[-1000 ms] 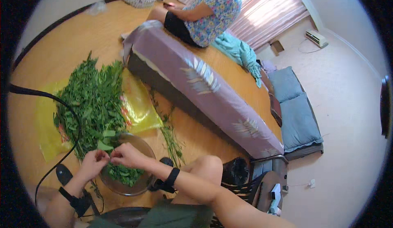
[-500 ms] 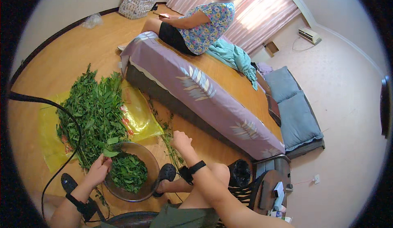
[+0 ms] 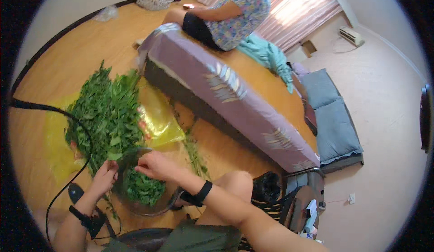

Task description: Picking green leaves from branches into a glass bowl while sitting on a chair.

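A metal bowl (image 3: 174, 193) stands on the floor before my knees, with torn green leaves (image 3: 144, 188) inside. At its left rim my left hand (image 3: 106, 176) is closed in a pinch on a leafy sprig (image 3: 115, 155), whose leaf sticks up past the fingertips. My right hand (image 3: 156, 165) hangs over the far part of the bowl, fingers curled together; what they hold, if anything, is hidden. Beyond the bowl a big heap of leafy stems (image 3: 106, 111) lies on a yellow plastic sack (image 3: 160, 127).
Loose stems (image 3: 194, 154) lie on the floor right of the bowl. A bed (image 3: 226, 89) slants across the room, with another person (image 3: 230, 21) sitting on it. A black-lined bin (image 3: 266, 186) stands beside my knee. A black cable (image 3: 49, 111) loops down at the left.
My right hand has swung left from above the loose stems to over the bowl, close to my left hand. My left hand has shifted slightly left. The whole view has tilted a little.
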Action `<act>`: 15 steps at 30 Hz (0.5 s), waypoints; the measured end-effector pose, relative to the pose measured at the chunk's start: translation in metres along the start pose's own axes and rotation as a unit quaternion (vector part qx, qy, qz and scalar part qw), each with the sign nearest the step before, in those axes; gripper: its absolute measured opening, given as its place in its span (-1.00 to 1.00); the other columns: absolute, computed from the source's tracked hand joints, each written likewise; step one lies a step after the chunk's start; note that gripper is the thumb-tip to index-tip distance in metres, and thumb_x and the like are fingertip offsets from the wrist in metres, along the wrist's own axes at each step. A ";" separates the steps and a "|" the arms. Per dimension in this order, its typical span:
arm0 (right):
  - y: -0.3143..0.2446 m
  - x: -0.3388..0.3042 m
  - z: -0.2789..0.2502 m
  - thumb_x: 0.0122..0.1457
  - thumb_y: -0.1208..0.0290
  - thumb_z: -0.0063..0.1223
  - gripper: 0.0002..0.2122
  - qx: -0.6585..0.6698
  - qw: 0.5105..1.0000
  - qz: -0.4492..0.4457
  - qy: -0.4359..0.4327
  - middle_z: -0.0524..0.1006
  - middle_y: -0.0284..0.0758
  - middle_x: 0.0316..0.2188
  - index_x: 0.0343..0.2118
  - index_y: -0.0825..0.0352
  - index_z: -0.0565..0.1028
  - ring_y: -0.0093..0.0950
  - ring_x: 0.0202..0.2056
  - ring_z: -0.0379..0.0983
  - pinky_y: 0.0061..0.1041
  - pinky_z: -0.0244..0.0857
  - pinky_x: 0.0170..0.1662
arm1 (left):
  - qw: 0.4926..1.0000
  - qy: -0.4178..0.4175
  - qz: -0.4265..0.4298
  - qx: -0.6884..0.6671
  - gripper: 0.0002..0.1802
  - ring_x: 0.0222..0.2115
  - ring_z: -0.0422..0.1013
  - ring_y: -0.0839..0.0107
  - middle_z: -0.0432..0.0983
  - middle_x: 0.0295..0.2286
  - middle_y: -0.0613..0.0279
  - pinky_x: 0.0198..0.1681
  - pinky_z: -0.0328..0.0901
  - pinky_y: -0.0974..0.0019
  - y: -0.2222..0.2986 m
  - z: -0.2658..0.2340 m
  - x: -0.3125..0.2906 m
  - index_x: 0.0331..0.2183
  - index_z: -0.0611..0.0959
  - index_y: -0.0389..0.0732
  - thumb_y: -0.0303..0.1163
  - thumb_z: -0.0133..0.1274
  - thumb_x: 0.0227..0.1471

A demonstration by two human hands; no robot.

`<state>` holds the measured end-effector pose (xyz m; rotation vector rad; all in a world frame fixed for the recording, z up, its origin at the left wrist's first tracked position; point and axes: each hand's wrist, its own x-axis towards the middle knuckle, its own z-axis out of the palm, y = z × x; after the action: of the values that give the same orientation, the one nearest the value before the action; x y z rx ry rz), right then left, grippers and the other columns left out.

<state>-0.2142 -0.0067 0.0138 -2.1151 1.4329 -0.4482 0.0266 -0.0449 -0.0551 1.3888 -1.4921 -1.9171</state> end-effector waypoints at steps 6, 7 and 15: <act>-0.007 0.005 -0.014 0.08 0.32 0.15 -0.84 0.034 0.993 -0.008 0.111 0.57 -0.23 -0.48 -0.37 0.30 0.58 -0.42 -0.43 0.53 -0.48 0.39 -0.36 | 0.996 0.000 0.085 0.036 -0.63 -0.57 0.21 0.55 0.29 -0.57 0.42 -0.52 0.17 0.43 0.029 0.021 0.015 -0.07 0.37 -0.23 -0.20 -0.16 0.17; -0.008 0.008 -0.013 0.06 0.36 0.19 -0.85 0.041 0.991 -0.014 0.124 0.58 -0.24 -0.47 -0.36 0.32 0.58 -0.47 -0.43 0.54 -0.52 0.40 -0.37 | 0.998 -0.036 0.039 0.045 -0.66 -0.58 0.21 0.56 0.30 -0.57 0.40 -0.52 0.16 0.44 0.032 0.016 0.011 -0.16 0.37 -0.24 -0.18 -0.15 0.16; -0.019 0.009 0.008 -0.03 0.44 0.24 -0.80 0.071 0.974 -0.083 0.199 0.55 -0.22 -0.34 -0.32 0.34 0.53 -0.28 -0.28 0.50 -0.38 0.38 -0.18 | 0.994 -0.081 0.011 0.070 -0.77 -0.58 0.20 0.62 0.30 -0.55 0.44 -0.57 0.10 0.52 0.024 0.013 -0.001 -0.16 0.36 -0.10 -0.28 -0.15 0.13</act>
<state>-0.1920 -0.0079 0.0182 -2.1151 1.3838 -1.0582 0.0096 -0.0465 -0.0340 1.2944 -1.7385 -1.9863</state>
